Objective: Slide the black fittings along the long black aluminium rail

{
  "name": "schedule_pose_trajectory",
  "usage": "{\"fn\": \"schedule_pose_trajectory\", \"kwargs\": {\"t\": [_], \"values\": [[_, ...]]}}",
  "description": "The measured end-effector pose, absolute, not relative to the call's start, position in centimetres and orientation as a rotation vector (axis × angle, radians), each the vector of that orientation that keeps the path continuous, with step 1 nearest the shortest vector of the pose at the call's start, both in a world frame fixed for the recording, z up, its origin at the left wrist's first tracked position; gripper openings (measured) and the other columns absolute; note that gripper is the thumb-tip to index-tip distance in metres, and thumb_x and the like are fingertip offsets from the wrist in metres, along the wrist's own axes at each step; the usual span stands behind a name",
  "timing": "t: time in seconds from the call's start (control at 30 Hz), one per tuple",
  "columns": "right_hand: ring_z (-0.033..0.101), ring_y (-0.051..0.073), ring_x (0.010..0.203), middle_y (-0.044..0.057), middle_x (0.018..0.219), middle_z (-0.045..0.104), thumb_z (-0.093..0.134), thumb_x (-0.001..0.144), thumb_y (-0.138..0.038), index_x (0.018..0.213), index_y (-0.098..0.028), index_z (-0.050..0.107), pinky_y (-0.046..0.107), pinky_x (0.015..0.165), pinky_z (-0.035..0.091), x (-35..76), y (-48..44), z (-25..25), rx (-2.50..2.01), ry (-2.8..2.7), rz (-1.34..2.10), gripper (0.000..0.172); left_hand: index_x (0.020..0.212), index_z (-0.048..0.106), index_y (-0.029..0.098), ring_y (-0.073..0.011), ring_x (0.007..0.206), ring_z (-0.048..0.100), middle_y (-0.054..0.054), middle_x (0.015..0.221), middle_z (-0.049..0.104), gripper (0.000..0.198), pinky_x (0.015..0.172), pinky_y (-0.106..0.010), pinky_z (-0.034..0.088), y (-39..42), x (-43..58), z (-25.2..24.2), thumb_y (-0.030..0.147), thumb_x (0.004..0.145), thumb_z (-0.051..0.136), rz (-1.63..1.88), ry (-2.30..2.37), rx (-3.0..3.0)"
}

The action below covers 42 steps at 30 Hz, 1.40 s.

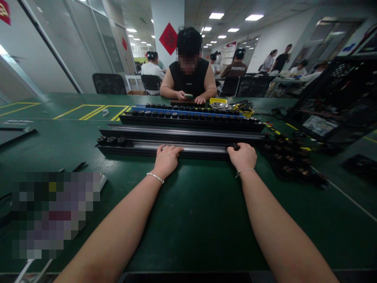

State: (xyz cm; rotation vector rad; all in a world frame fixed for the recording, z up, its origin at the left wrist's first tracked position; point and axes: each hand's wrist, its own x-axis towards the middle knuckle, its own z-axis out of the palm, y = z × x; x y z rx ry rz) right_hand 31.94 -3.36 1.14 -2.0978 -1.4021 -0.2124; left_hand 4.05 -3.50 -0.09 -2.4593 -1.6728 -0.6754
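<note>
A long black rail (203, 150) with a shiny grey inner channel lies crosswise on the table in front of me. Several round black sockets (111, 140) sit at its left end. My left hand (167, 160) grips the near edge of this rail around its middle, fingers reaching over into the channel. At the rail's right end, my right hand (244, 157) is closed on a small black part (236, 146), mostly covered by the fingers. Just behind runs a second black rail (182, 130) with no sockets visible in it.
Farther back, more rails (191, 120) carry rows of sockets. A dark pile of loose parts (290, 159) lies right of my right hand. A black open-sided case (321, 102) stands at right. Across the green table (194, 220), a person (188, 74) holds a phone.
</note>
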Motion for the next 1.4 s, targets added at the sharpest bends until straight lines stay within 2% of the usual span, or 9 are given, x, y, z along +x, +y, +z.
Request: {"fn": "schedule_pose_trajectory", "kwargs": {"t": [0.47, 0.7, 0.87, 1.4], "values": [[0.054, 0.027, 0.089, 0.014, 0.09, 0.063, 0.049, 0.068, -0.035, 0.082, -0.013, 0.068, 0.039, 0.082, 0.043, 32.7, -3.3, 0.8, -2.032, -1.331, -0.212, 0.033, 0.111, 0.062, 0.029, -0.0209, 0.101, 0.057, -0.002, 0.105, 0.068, 0.035, 0.101, -0.044, 0.027, -3.4, 3.9, -0.2, 0.016, 0.086, 0.041, -0.671, -1.665, -2.456], [0.055, 0.027, 0.097, 0.015, 0.108, 0.059, 0.05, 0.065, -0.031, 0.081, -0.014, 0.067, 0.041, 0.09, 0.043, 33.1, -3.1, 0.3, -1.972, -1.236, -0.205, 0.029, 0.111, 0.062, 0.029, -0.0214, 0.101, 0.057, -0.002, 0.104, 0.068, 0.034, 0.1, -0.044, 0.027, -3.4, 3.9, -0.2, 0.017, 0.086, 0.042, -0.666, -1.658, -2.456], [0.055, 0.027, 0.1, 0.015, 0.111, 0.059, 0.05, 0.065, -0.031, 0.079, -0.013, 0.067, 0.039, 0.092, 0.043, 33.3, -3.1, 0.4, -1.985, -1.223, -0.188, 0.028, 0.111, 0.062, 0.03, -0.0211, 0.101, 0.057, -0.002, 0.104, 0.068, 0.035, 0.1, -0.043, 0.027, -3.3, 3.9, -0.2, 0.017, 0.086, 0.042, -0.672, -1.659, -2.46], [0.056, 0.025, 0.094, 0.014, 0.107, 0.06, 0.051, 0.065, -0.032, 0.077, -0.016, 0.065, 0.036, 0.086, 0.044, 33.8, -3.4, 0.8, -1.994, -1.154, -0.157, 0.025, 0.111, 0.062, 0.031, -0.0205, 0.104, 0.056, -0.002, 0.107, 0.068, 0.035, 0.1, -0.042, 0.027, -3.3, 3.9, -0.2, 0.017, 0.086, 0.041, -0.652, -1.694, -2.46]]}}
